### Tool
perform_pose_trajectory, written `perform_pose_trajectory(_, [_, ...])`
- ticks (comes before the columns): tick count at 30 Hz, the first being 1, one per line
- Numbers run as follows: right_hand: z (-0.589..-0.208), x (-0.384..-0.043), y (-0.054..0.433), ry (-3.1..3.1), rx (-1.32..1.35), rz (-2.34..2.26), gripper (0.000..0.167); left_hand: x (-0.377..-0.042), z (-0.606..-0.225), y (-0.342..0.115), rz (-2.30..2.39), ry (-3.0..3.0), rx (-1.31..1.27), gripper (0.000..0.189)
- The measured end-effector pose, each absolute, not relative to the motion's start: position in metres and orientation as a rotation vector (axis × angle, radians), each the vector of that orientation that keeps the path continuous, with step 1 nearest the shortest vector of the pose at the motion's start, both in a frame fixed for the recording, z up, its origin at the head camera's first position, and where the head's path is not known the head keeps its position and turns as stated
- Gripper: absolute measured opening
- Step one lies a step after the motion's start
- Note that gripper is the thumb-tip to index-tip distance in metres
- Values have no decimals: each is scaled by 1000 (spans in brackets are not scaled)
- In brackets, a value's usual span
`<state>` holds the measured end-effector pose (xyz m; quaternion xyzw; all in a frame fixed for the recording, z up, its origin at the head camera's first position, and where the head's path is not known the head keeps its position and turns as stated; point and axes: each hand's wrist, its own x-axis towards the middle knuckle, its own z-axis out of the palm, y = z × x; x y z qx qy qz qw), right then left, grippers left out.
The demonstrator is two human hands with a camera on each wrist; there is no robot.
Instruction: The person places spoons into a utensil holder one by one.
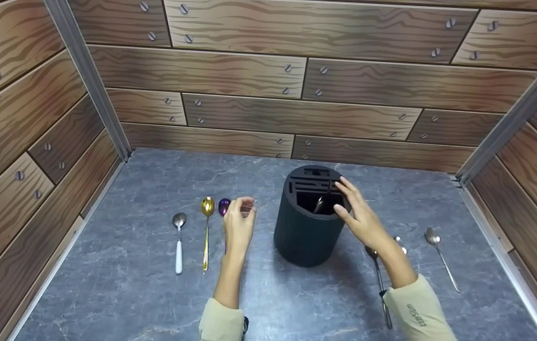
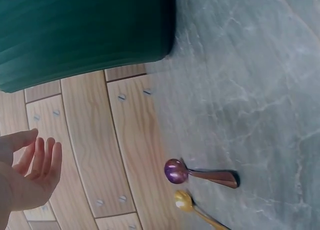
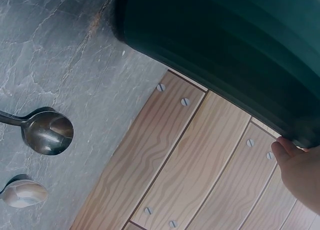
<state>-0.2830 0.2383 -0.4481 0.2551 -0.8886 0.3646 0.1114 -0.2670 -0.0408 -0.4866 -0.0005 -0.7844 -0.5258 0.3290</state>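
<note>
A dark green, round utensil holder (image 1: 308,237) with a black slotted top stands upright on the grey marbled table. Inside its large front compartment shows a shiny metal piece (image 1: 319,204), its kind hard to tell. At the right side of the rim is my right hand (image 1: 365,222), fingers extended and touching the edge, the thumb near the compartment's corner. My left hand (image 1: 239,225) hovers left of the holder, fingers loosely bent and nothing in them. Partly behind it lies a purple spoon (image 2: 176,171), beside a gold spoon (image 1: 207,207).
Farther left lies a white-handled spoon (image 1: 178,255). To the right are a large dark spoon (image 3: 49,133), partly under my right arm, another spoon (image 3: 24,193) and a thin silver spoon (image 1: 432,237). Wood-patterned panels (image 1: 249,76) border the table at the back and sides.
</note>
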Motion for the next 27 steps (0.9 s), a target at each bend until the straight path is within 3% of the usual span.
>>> perform_pose_trajectory(27, [-448,-283,238,-2600,748,1069,53,-268,-542,-62,-1010,-2452,352,22])
